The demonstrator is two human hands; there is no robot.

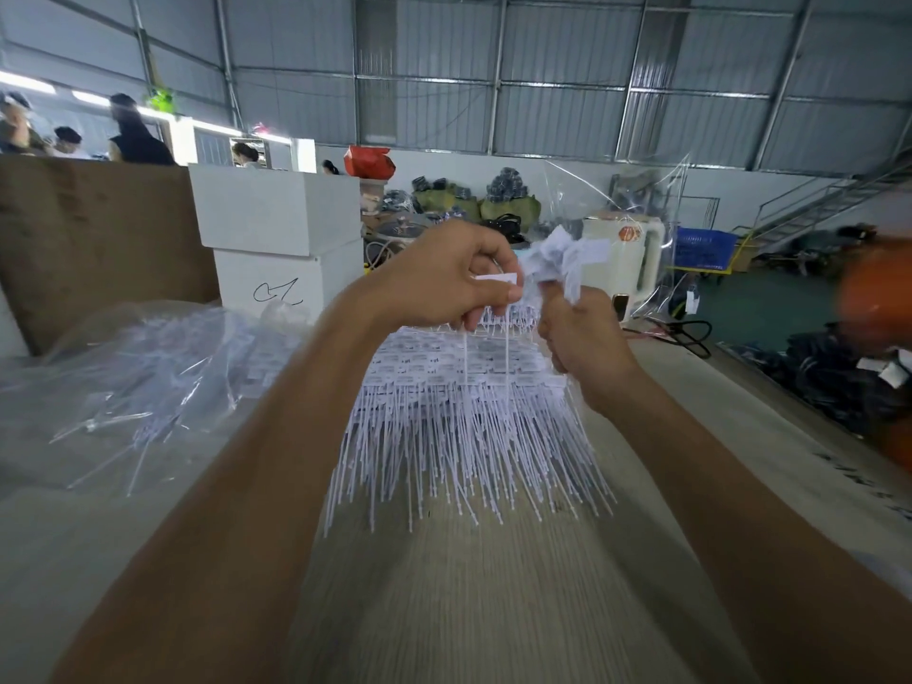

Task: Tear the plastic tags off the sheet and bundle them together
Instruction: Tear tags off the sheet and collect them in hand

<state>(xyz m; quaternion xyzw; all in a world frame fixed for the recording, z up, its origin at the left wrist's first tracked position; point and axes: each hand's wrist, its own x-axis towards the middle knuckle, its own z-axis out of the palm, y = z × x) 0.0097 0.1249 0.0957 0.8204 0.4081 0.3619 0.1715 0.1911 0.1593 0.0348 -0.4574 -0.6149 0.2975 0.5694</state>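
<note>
A pile of white plastic tag sheets (pixel 469 417) lies on the table (pixel 469 609), their long thin tails fanned towards me. My left hand (pixel 444 278) is raised above the pile and pinches a tag head between thumb and fingers, with a couple of white tails hanging down from it. My right hand (pixel 587 338), just to the right, grips a bundle of torn-off tags (pixel 562 264) whose white flag ends stick up above the fist.
Clear plastic bags (pixel 148 377) with more tags lie at the left. White boxes (pixel 276 239) and a brown board (pixel 94 249) stand behind. A white machine (pixel 622 259) stands at the back right, and a blurred orange object (pixel 878 308) is at the right edge.
</note>
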